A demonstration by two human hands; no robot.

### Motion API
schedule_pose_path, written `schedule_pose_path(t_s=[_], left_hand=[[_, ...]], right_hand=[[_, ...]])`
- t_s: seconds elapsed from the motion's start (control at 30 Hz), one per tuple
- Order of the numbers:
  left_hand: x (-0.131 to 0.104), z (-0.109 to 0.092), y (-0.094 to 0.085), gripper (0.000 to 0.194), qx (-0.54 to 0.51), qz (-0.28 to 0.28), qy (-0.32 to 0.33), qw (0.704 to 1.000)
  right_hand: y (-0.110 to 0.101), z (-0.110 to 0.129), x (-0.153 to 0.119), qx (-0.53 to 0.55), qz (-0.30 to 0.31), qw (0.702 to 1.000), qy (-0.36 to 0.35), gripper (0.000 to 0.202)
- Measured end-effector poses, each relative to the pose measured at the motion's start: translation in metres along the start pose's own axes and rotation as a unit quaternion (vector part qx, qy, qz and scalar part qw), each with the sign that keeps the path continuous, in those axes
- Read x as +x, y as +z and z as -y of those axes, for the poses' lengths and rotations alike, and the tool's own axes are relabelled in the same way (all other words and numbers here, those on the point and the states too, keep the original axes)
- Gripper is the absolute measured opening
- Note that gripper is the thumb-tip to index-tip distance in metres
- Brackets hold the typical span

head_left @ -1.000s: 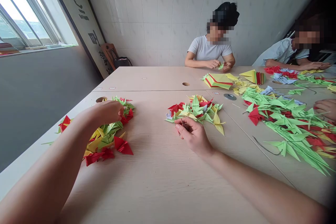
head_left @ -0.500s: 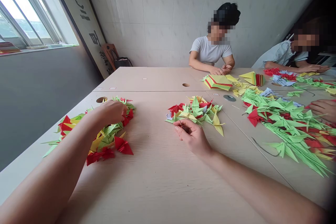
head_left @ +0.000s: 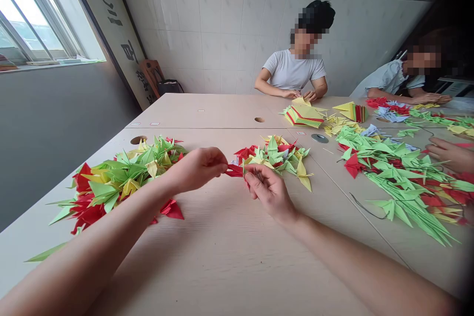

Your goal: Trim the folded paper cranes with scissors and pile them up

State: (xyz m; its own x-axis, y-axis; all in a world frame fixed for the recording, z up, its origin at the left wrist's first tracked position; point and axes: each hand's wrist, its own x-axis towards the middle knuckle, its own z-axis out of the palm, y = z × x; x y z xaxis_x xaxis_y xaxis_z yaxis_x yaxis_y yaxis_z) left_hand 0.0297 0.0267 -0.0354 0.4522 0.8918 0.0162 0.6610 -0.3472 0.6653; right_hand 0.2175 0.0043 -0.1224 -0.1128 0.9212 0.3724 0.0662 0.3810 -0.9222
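Note:
Red folded paper, apparently an origami crane, is stretched between my two hands. My left hand pinches one end of it. The fingers of my right hand are closed at its other end, around something thin that is too small to make out. Just behind my right hand lies a small pile of green, red and yellow paper cranes. A larger heap of folded cranes spreads to the left, partly behind my left forearm.
Stacked coloured paper lies across the table, before a person in a white shirt. Many strung cranes cover the right side, where another person's hand rests. A metal disc and a cable hole mark the tabletop.
My left hand has moved right from the left heap, bringing a red paper crane to my right hand. The right hand has stayed nearly in place. The person opposite has shifted their hands.

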Motion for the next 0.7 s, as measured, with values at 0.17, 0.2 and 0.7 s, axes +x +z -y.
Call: schedule_pose_path(t_s=[0.17,0.2,0.7], left_hand=[[-0.001,-0.004,0.024,0.017,-0.015,-0.019,0.005,1.0],[-0.001,-0.003,0.026,0.016,-0.034,-0.02,0.009,0.999],[0.002,0.002,0.049,0.029,-0.349,-0.038,0.01,0.936]], right_hand=[[0.001,0.003,0.001,-0.02,0.018,1.0,0.017,0.027],[0.001,0.003,0.001,-0.02,0.019,0.999,0.017,0.027],[0.001,0.007,0.001,-0.111,-0.038,0.989,-0.095,0.01]])
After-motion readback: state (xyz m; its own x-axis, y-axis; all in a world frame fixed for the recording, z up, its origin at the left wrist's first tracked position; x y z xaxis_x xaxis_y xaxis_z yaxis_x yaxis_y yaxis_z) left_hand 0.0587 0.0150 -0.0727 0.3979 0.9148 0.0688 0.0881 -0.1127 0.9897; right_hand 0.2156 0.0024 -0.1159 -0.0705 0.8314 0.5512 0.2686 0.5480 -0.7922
